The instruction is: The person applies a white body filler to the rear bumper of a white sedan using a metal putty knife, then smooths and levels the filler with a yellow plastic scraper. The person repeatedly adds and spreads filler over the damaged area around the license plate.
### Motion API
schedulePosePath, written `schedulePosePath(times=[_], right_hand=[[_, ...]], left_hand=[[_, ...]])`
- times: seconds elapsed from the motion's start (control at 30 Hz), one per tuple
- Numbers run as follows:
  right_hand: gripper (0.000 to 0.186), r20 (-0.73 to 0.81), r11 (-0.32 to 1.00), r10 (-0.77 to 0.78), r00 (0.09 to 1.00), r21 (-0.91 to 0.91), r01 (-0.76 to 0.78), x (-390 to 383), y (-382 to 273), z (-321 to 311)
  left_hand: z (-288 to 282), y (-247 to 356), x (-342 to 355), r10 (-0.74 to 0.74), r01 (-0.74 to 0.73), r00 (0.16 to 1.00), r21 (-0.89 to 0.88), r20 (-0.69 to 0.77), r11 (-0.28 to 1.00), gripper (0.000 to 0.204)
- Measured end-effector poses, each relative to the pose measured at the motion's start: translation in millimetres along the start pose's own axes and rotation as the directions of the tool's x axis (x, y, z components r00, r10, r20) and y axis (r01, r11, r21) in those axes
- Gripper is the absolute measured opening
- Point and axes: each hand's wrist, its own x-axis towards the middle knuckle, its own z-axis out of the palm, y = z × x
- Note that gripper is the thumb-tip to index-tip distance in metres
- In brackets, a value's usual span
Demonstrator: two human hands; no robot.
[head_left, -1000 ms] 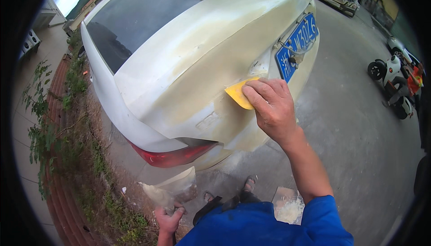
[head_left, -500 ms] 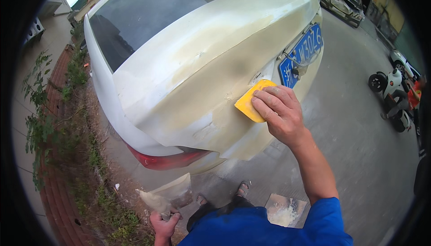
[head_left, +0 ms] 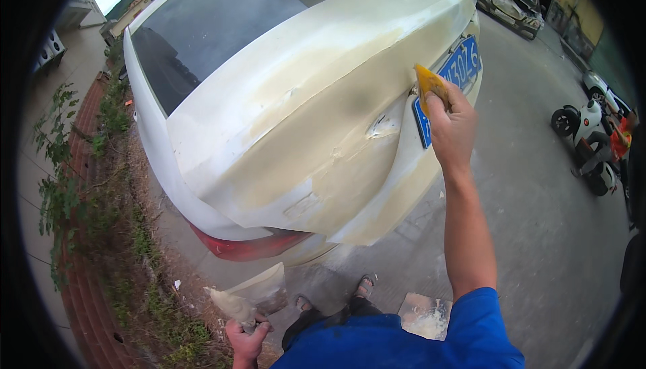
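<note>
In front of me is the rear of a white car [head_left: 232, 96], its trunk lid smeared with beige filler [head_left: 330, 116]. A yellow plastic putty spreader [head_left: 429, 86] is pinched in my right hand [head_left: 454, 130], tilted up beside the blue license plate [head_left: 464, 62], partly covering it. Whether the spreader's edge touches the lid I cannot tell. Left of the plate, a bare whitish recess [head_left: 383, 126] shows in the panel. Low down, my left hand [head_left: 246, 343] grips a flat putty board [head_left: 269, 285] by its near edge, with a lump of pale putty [head_left: 232, 306] on it.
A red tail light [head_left: 249, 242] lies at the near left corner. On the ground by my feet is a putty-stained sheet [head_left: 425, 316]. Weeds and a brick kerb [head_left: 84, 234] run along the left. A person sits by a white scooter [head_left: 587, 118] at right; a damaged car [head_left: 510, 2] stands behind.
My right hand has moved up and right with the spreader, off the lower panel to beside the plate, uncovering the recess. My left hand with the board has hardly moved.
</note>
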Motion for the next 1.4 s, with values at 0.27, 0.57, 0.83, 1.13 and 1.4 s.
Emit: schedulePosePath(times=[0.27, 0.57, 0.83, 1.13, 1.4], right_hand=[[0.027, 0.028, 0.998, -0.035, 0.999, -0.042, 0.036, -7.4, -27.4, 20.6], [0.033, 0.222, 0.938, -0.287, 0.932, -0.134, 0.321, -69.3, -92.6, 44.0], [0.043, 0.32, 0.918, -0.332, 0.887, -0.105, 0.382, -121.3, -120.3, 70.7], [0.03, 0.245, 0.991, -0.055, 0.968, 0.13, 0.023, -121.9, -93.6, 13.9], [0.031, 0.063, 0.989, -0.133, 0.989, 0.072, 0.128, -87.2, -15.3, -14.8]], left_hand=[[-5.5, -1.0, 4.6, -0.026, 0.026, 1.0, 0.019, -0.014, 0.999, 0.004], [-17.5, -5.2, 22.4, 0.028, -0.028, 1.0, -0.003, 0.008, 1.0, 0.005], [-27.0, -8.9, 28.5, -0.008, 0.01, 0.999, -0.048, 0.042, 0.999, 0.001], [-19.6, -9.7, 27.7, 0.021, -0.02, 0.999, -0.008, 0.049, 1.0, 0.0], [-10.5, 0.1, 19.3, 0.026, -0.028, 0.998, 0.043, 0.049, 0.999, 0.001]])
